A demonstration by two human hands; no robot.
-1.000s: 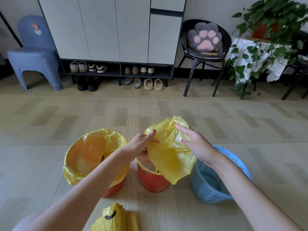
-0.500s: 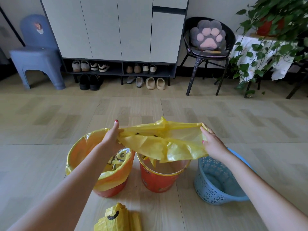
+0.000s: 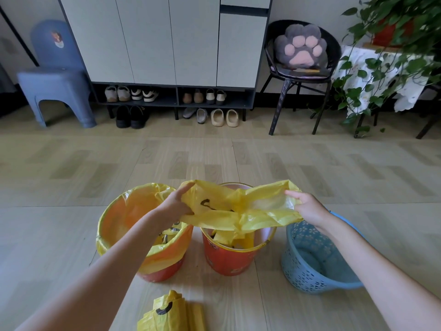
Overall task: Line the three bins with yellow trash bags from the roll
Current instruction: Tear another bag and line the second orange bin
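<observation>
Three bins stand in a row on the floor. The left orange bin (image 3: 164, 271) wears a yellow bag (image 3: 124, 211) folded over its rim. Over the middle orange bin (image 3: 229, 261) I hold a second yellow trash bag (image 3: 238, 206) stretched wide, its lower part hanging inside the bin. My left hand (image 3: 175, 205) grips the bag's left edge and my right hand (image 3: 307, 206) grips its right edge. The blue perforated bin (image 3: 307, 266) on the right has no bag in it. The roll of yellow bags (image 3: 167, 314) lies on the floor just in front of the bins.
Behind the bins is open wooden floor (image 3: 214, 161). At the back stand a shoe cabinet (image 3: 176, 44) with shoes beneath, a blue plastic stool (image 3: 55, 77) at left, a black chair (image 3: 300, 75) with a paw cushion, and a leafy plant (image 3: 393, 56) at right.
My hands moved apart and pulled the bunched bag open into a wide stretch, then lowered it so its bottom drops into the middle bin.
</observation>
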